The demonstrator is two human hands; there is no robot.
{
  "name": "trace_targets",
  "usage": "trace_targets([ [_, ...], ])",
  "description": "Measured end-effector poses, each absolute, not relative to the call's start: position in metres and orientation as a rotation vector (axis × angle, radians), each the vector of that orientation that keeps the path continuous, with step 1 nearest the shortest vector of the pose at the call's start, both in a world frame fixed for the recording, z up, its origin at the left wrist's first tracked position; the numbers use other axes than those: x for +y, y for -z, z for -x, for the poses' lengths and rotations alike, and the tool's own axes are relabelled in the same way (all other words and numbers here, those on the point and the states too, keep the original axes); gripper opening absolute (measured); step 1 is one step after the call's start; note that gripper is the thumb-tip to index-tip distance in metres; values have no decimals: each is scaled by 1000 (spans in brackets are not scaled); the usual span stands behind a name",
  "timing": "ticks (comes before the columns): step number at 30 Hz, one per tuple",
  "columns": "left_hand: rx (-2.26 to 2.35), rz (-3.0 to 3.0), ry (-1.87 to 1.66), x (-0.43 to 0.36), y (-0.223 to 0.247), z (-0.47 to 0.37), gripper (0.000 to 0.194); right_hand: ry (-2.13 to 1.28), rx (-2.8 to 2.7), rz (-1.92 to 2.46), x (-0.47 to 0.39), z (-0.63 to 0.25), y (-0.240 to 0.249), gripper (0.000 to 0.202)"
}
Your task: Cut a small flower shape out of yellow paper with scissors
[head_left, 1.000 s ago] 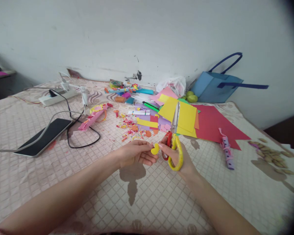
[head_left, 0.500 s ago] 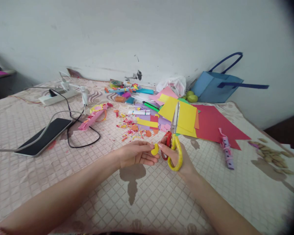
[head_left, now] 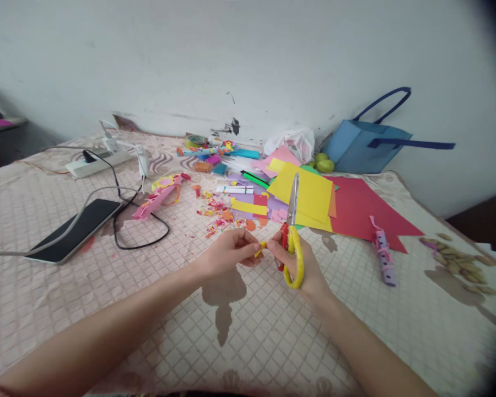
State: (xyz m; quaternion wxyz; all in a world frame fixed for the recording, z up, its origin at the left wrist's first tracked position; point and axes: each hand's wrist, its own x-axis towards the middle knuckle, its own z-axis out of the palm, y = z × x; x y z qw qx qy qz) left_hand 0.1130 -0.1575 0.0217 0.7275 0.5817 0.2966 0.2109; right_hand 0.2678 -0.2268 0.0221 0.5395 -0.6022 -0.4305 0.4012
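Diamond-patterned cloth (head_left: 169, 347) lies beneath the left hand (head_left: 226, 252), whose fingers, more curled than a second ago, pinch a yellow cut-out (head_left: 263, 245), now showing narrower, beside the thumb of the right hand (head_left: 311, 270), which holds red-and-yellow scissors (head_left: 293, 235).

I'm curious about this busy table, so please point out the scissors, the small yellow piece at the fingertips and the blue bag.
Scissors (head_left: 292, 211): head view, on the lower blades.
Small yellow piece (head_left: 263, 245): head view, on its exposed upper part.
Blue bag (head_left: 357, 151): head view, on its front side.
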Motion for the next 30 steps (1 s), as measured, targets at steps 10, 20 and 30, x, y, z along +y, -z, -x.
trace_targets([
  [10, 638, -1383, -500, -157, -19, -114, 23, -983, -1079, 1481, -227, -267, -21, 28],
  [20, 699, -1282, -489, -152, -18, -115, 17, -955, -1151, 1508, -227, -272, -21, 20],
  [30, 609, -1138, -386, -153, -20, -111, 25, -993, -1085, 1411, -222, -278, -11, 23],
])
